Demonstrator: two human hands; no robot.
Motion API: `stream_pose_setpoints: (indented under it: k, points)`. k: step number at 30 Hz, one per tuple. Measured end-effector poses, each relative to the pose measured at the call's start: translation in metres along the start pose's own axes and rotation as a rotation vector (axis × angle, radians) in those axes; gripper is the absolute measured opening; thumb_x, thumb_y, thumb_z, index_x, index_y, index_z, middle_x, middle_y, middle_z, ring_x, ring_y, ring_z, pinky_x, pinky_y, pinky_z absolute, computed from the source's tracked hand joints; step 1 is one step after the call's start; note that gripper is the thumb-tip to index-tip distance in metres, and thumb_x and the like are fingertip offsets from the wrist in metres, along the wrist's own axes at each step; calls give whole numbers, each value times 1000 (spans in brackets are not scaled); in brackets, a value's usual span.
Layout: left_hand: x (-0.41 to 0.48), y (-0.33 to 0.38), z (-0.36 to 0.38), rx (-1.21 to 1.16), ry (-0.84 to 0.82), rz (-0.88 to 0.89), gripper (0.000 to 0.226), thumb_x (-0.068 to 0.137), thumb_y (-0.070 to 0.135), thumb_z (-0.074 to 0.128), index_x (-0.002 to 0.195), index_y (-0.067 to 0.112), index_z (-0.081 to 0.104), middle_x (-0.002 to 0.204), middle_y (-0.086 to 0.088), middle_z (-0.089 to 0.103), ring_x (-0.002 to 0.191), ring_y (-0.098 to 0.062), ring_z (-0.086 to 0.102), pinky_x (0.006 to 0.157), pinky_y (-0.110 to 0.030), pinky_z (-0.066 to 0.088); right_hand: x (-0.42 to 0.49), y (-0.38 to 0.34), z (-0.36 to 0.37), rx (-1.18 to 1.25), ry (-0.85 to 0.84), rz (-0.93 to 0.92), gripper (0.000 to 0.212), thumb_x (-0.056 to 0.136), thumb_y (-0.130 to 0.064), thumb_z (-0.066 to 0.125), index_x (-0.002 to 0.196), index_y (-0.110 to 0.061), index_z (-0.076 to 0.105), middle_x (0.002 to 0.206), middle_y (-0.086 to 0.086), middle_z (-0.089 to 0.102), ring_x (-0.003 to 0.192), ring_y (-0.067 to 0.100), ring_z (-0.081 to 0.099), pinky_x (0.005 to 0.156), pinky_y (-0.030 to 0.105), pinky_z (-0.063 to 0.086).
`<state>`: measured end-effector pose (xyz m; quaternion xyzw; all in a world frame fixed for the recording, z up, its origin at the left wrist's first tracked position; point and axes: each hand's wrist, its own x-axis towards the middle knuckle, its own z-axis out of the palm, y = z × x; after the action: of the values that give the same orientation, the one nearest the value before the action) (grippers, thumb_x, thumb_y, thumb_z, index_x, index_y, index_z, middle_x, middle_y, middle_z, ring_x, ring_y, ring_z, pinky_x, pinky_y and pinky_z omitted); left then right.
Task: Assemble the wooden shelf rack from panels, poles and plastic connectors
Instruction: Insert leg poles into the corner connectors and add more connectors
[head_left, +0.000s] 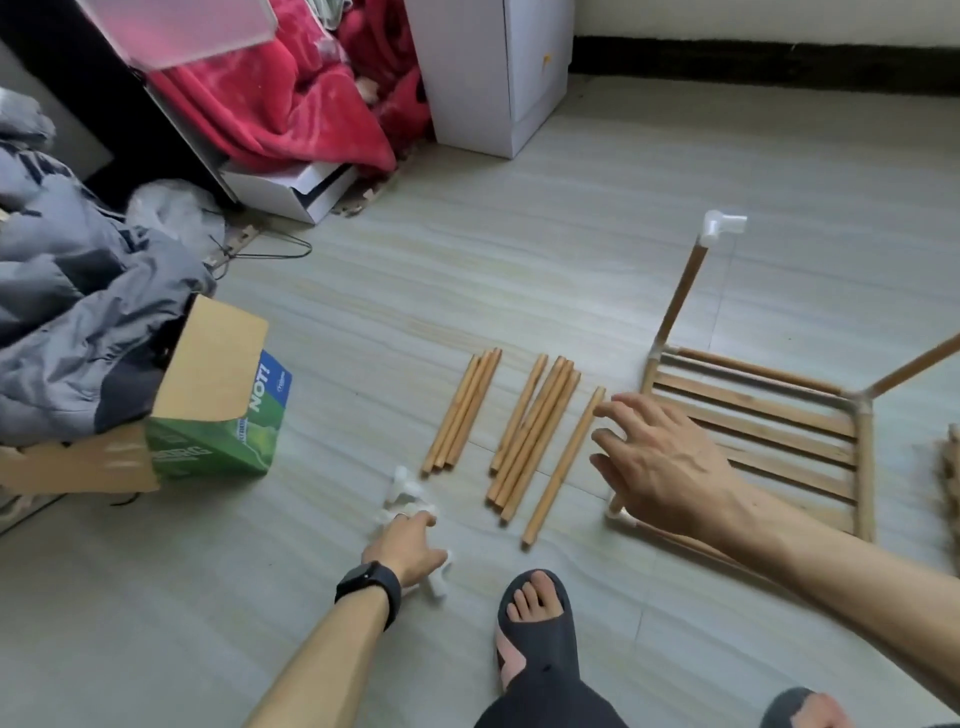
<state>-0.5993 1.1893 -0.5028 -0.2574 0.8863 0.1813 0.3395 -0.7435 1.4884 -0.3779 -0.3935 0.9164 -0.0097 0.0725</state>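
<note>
Shelf rack (753, 431), partly built, lies on the floor (675, 182). One slatted panel is flat, with white connectors at its corners and two poles rising from its far corners. One of these poles is capped by an elbow connector (722, 226).

Loose poles (524, 431) lie in parallel groups just left of the rack, sorted for picking, in my judgement.

Your right hand (665, 467) hovers over the rack's left edge, fingers spread and holding nothing, with its tips near the closest pole (563, 462).

Your left hand (402, 545), further left of the rack, is down among the loose connectors (405, 493). Whether it grips one I cannot tell.

Well left of the rack, a green carton (218, 415) reads "NOT!"; its other print is illegible.
</note>
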Motion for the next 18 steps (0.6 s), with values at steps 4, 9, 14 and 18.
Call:
stream_pose_setpoints:
  k: [4, 9, 14, 18]
  points:
    - [11, -4, 35, 79, -51, -55, 48, 91, 40, 60, 136, 28, 51, 136, -1, 57, 121, -22, 57, 95, -34, 50, -1, 4, 5, -8, 81, 18, 55, 98, -53, 30, 119, -20, 69, 134, 4, 62, 133, 28, 49, 101, 44, 49]
    - [19, 0, 47, 102, 3, -70, 25, 96, 32, 54, 120, 25, 59, 124, -2, 63, 113, -24, 59, 88, -34, 52, -3, 4, 6, -36, 80, 15, 56, 95, -61, 37, 122, -22, 67, 134, 4, 61, 133, 29, 48, 98, 46, 51]
    - [13, 3, 25, -155, -50, -7, 37, 93, 33, 64, 128, 20, 61, 123, -4, 66, 111, -21, 62, 97, -33, 51, -1, 7, -1, -46, -28, -8, 75, 90, -75, 23, 136, -28, 58, 144, -2, 52, 141, 25, 36, 108, 44, 43]
    - [-8, 27, -28, -601, -20, 79, 33, 89, 32, 75, 117, 18, 67, 102, -5, 71, 74, -14, 64, 67, -25, 51, -1, 8, -14, 94, -191, -7, 86, 81, -83, 24, 148, -32, 45, 153, -2, 44, 149, 25, 21, 117, 48, 31]
